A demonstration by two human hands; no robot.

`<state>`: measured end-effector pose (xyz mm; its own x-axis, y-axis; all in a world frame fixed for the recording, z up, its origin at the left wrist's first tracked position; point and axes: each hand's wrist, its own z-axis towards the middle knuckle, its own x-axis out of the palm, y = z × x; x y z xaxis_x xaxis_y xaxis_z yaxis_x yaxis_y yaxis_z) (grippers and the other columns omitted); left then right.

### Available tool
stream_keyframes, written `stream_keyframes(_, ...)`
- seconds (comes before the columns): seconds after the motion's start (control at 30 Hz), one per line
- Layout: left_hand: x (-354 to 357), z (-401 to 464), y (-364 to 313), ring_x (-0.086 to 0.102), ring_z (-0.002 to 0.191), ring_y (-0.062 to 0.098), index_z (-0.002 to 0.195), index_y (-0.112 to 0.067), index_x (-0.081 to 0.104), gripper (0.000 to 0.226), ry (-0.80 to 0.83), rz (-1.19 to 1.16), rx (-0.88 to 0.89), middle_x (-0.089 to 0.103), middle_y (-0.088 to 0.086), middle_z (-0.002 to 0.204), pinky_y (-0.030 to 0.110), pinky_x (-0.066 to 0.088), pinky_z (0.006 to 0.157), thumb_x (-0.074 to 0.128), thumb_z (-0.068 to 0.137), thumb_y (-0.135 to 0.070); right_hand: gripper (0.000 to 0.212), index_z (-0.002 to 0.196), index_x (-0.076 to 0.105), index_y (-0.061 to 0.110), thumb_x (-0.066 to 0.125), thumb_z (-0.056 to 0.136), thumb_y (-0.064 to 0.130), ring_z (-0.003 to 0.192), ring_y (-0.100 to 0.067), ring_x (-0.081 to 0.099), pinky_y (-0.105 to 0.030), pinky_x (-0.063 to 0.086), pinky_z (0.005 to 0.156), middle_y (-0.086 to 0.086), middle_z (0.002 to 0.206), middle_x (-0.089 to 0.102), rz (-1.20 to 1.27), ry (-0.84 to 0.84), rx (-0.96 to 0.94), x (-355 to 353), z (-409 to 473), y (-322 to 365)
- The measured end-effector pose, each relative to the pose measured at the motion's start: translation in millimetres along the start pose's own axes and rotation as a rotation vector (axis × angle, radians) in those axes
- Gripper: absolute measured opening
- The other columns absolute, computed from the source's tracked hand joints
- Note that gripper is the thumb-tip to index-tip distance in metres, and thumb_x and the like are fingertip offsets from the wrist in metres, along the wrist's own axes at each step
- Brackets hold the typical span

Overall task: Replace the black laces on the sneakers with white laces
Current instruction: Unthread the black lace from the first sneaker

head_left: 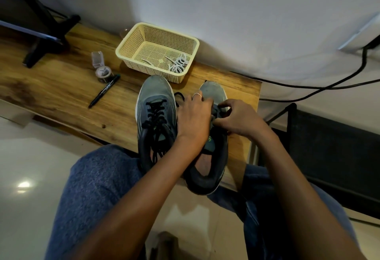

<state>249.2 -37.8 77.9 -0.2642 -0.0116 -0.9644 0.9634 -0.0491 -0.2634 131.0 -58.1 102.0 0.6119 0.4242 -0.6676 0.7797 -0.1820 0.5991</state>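
Wooden table (61,87) along a pale wall; cream perforated basket (144,39) at the far edge, white laces (178,64) bundled in its right near corner; left of the basket a small clear box (97,59) and a round clear container (103,73), touching or nearly so; black marker (103,91) lying at an angle just near of them; black stand (44,33) at far left; black cables (333,82) trailing off the table's right end; person's knees in blue trousers at the near edge.

Two grey sneakers side by side, toes toward the basket, heels overhanging the near table edge; left sneaker (155,119) fully threaded with black laces (155,115), ends loose in the opening; toe cap scuffed, white sole rim visible.

Right sneaker (213,93) largely hidden by both hands over its lace area; dark collar and reddish insole show at the heel; a loop of black lace lies between the two shoes.

Left hand (194,117), ring on one finger, lies across the tongue, fingers curled down onto the shoe; right hand (236,117) fingertips pinching a black lace at the eyelets.
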Motion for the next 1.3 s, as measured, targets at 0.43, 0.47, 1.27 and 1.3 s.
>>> stream_keyframes(0.43, -2, 3, 2, 0.055, 0.087, 0.021, 0.101, -0.016, 0.048, 0.004, -0.092, -0.549, -0.303, 0.057, 0.003, 0.095, 0.029, 0.032, 0.067, 0.045, 0.1, -0.018, 0.065, 0.136, 0.049, 0.014, 0.072, 0.076, 0.027, 0.097, -0.03, 0.066, -0.043, 0.057, 0.082, -0.013, 0.118, 0.063, 0.04, -0.11, 0.089, -4, 0, 0)
stream_keyframes(0.47, -1, 1, 1, 0.057, 0.091, 0.023, 0.106, -0.016, 0.05, 0.008, -0.115, -0.509, -0.223, 0.06, 0.004, 0.098, 0.032, 0.037, 0.069, 0.046, 0.099, -0.017, 0.064, 0.135, 0.049, 0.015, 0.072, 0.076, 0.025, 0.097, -0.03, 0.065, -0.044, 0.057, 0.083, -0.013, 0.118, 0.063, 0.039, -0.114, 0.086, -3, 0, -1)
stream_keyframes(1.27, 10, 2, -4, 0.046, 0.117, 0.024, 0.103, -0.015, 0.056, 0.013, -0.205, -0.4, -0.091, 0.059, 0.006, 0.112, 0.047, 0.031, 0.107, 0.048, 0.098, -0.024, 0.056, 0.133, 0.05, 0.016, 0.068, 0.081, 0.023, 0.094, -0.028, 0.066, -0.042, 0.058, 0.078, -0.013, 0.117, 0.063, 0.049, -0.127, 0.056, -7, -4, 1)
stream_keyframes(1.3, 9, 2, -5, 0.043, 0.117, 0.024, 0.101, -0.015, 0.055, 0.01, -0.262, -0.531, -0.185, 0.056, 0.006, 0.115, 0.043, 0.035, 0.103, 0.049, 0.098, -0.022, 0.055, 0.133, 0.051, 0.016, 0.068, 0.081, 0.022, 0.095, -0.028, 0.065, -0.042, 0.057, 0.08, -0.013, 0.117, 0.063, 0.046, -0.14, 0.055, -8, -4, 1)
